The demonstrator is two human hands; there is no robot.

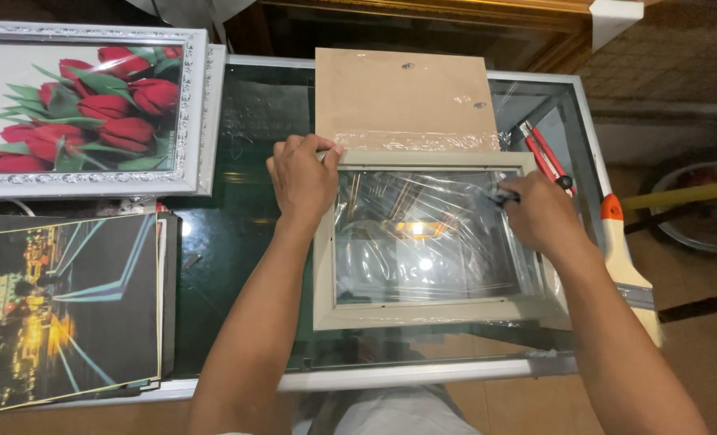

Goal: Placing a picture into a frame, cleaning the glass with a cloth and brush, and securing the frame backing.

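Left hand (pixel 302 179) clamped over top-left corner of grey picture frame (pixel 423 242), fingers curled on the rail, pinning it down. Right hand (pixel 540 216) closed round a small dark tool (pixel 505 196), kind not clear, tip pressed at upper right of the plastic film (pixel 423 234) stretched across the frame opening. Frame flat on glass table (pixel 238 234), near front edge, centre-right. Step judged: working the film at the frame's inner edge, either trimming or tucking. Next move likely calls for steady hold at left and a controlled run along the rail without tearing the film. Brown backing board (pixel 403 97) just behind, touching frame. Red-handled pliers (pixel 545 155) and paintbrush (pixel 628 266) at right; framed tulip picture (pixel 84 109) and night-city print (pixel 60 310) at left.
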